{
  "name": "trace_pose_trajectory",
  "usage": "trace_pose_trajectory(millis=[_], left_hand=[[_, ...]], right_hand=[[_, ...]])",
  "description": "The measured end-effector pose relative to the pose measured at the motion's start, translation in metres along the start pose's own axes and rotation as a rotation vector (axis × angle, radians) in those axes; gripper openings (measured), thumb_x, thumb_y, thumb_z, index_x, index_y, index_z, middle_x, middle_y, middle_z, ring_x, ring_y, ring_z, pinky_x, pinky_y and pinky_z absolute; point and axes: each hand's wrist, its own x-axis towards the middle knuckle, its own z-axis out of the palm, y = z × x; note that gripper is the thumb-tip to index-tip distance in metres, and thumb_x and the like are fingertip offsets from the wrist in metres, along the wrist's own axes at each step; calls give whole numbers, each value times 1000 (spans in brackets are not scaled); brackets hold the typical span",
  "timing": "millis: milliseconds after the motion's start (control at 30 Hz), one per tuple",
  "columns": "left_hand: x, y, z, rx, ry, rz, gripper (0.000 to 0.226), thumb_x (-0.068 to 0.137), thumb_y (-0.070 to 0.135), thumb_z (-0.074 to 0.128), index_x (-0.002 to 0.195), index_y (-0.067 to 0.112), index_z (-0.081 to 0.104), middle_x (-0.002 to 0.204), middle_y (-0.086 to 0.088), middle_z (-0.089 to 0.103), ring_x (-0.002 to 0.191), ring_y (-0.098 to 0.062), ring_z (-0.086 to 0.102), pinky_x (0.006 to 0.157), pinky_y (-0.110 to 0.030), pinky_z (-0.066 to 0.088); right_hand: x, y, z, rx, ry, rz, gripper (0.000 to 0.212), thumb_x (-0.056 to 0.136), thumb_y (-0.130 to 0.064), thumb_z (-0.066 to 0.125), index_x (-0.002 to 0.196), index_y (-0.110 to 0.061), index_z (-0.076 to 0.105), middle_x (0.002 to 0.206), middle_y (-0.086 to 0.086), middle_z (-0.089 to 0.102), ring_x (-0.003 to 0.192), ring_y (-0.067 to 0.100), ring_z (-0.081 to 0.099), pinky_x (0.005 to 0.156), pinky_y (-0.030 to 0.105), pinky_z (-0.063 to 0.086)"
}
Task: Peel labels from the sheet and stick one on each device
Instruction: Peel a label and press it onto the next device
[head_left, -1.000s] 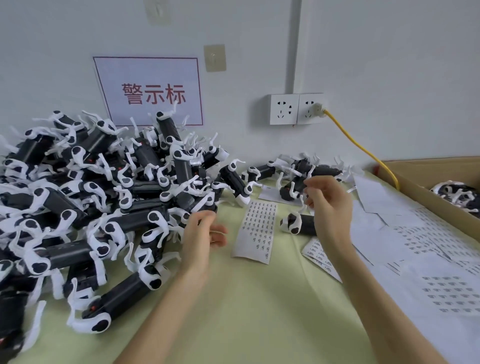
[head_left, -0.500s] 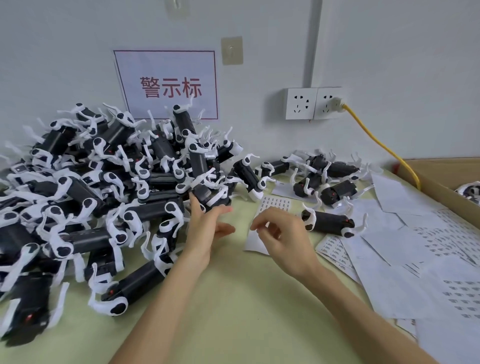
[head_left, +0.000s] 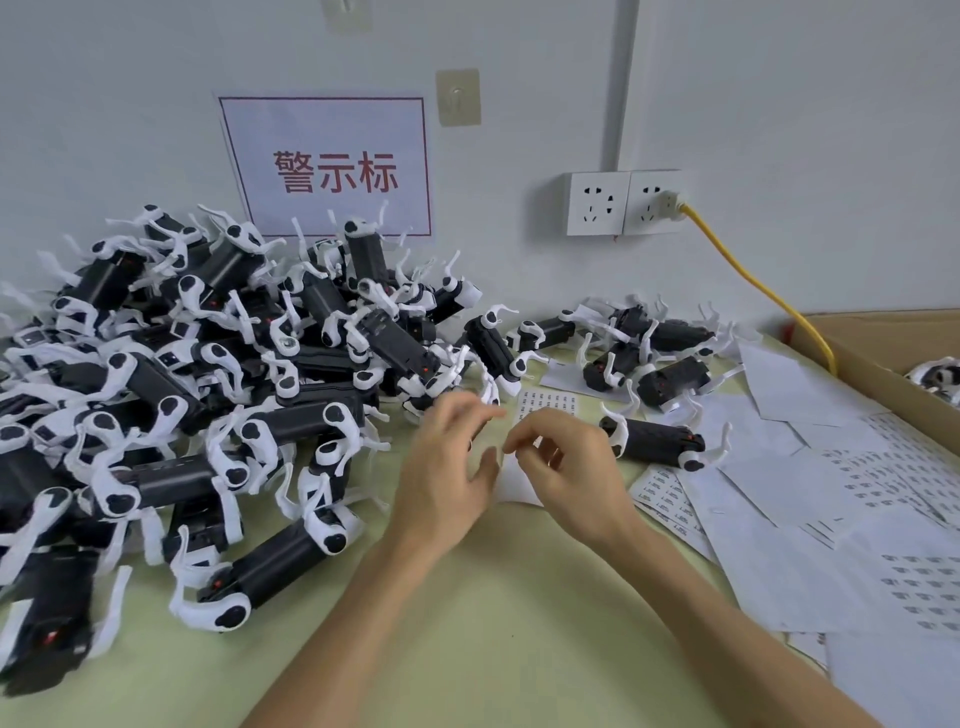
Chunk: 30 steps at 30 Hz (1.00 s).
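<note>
The label sheet (head_left: 545, 402), white with rows of small dark labels, lies on the table (head_left: 493, 623) mid-scene, right of the black-and-white device pile (head_left: 208, 389). The right hand (head_left: 566, 467) seems to pinch its near edge; the left hand (head_left: 447, 473) hovers, fingers loose, holding nothing.

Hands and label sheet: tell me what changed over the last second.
The right hand came down from beside the far devices to the label sheet, fingers pinching at its edge. The left hand moved in beside it, fingers spread. The device pile, the lone device and the loose sheets stayed put.
</note>
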Motion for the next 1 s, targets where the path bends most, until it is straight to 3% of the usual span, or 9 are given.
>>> trace_pose_trajectory(millis=[67, 133, 200, 300, 400, 567, 633, 833, 1000], left_hand=[[3, -2, -6, 72, 131, -70, 68, 85, 10, 75, 147, 20, 50, 152, -4, 43, 133, -22, 49, 105, -39, 45], [5, -5, -11, 87, 73, -162, 93, 84, 17, 81, 160, 19, 28, 165, -9, 31, 148, -25, 36, 113, -41, 38], [5, -8, -11, 160, -7, -163, 101, 84, 23, 83, 163, 19, 20, 163, -4, 37, 145, -23, 37, 112, -41, 39], [5, -8, -10, 121, 76, -158, 88, 83, 20, 83, 156, 18, 34, 139, -1, 54, 124, -22, 52, 98, -40, 48], [5, -6, -11, 49, 140, -206, 67, 87, 19, 79, 145, 20, 45, 117, 6, 53, 98, -16, 58, 78, -37, 53], [6, -5, -14, -15, 275, -184, 9, 92, 13, 72, 97, 11, 65, 98, 6, 56, 76, -9, 55, 69, -19, 45], [7, -4, -15, -36, 306, -170, 7, 93, 11, 71, 94, 10, 64, 94, 4, 59, 75, -10, 59, 69, -12, 43], [4, 6, -14, -125, 427, -104, 8, 96, 15, 70, 97, 11, 63, 87, 5, 66, 75, -11, 63, 68, -27, 52], [4, 12, -15, -277, 589, -181, 19, 100, 23, 60, 108, 5, 59, 88, 9, 68, 76, -1, 69, 63, -15, 53]], right_hand=[[0, 0, 0, 3, -5, 7, 22, 80, -11, 54, 80, -25, 70, 81, -13, 66, 68, 8, 55, 63, 14, 39], [-1, -1, 0, -3, -19, 8, 23, 81, -9, 54, 81, -25, 70, 82, -13, 67, 69, 9, 56, 63, 13, 40], [-2, -1, 1, -16, -42, 6, 23, 82, -8, 54, 81, -25, 70, 82, -13, 66, 70, 9, 56, 64, 13, 40], [-4, -2, 3, -25, -68, 1, 22, 83, -7, 55, 81, -24, 70, 82, -14, 66, 70, 7, 57, 64, 12, 40], [-4, -2, 3, -28, -74, 6, 26, 84, -5, 57, 80, -27, 68, 83, -14, 67, 70, 7, 57, 64, 12, 40], [-4, 0, 3, -29, -73, 13, 31, 85, -4, 58, 79, -33, 66, 83, -14, 67, 70, 8, 57, 64, 14, 41], [-3, 0, 3, -26, -68, 12, 28, 85, -6, 57, 79, -31, 67, 84, -14, 67, 71, 9, 57, 64, 14, 41], [-2, 2, 2, -72, -161, 55, 21, 85, -10, 58, 85, -25, 71, 86, -15, 69, 73, 7, 61, 65, 14, 43], [-8, 8, 9, -179, -367, 82, 22, 88, -14, 56, 107, -23, 62, 110, -6, 63, 98, 16, 61, 87, 37, 50]])
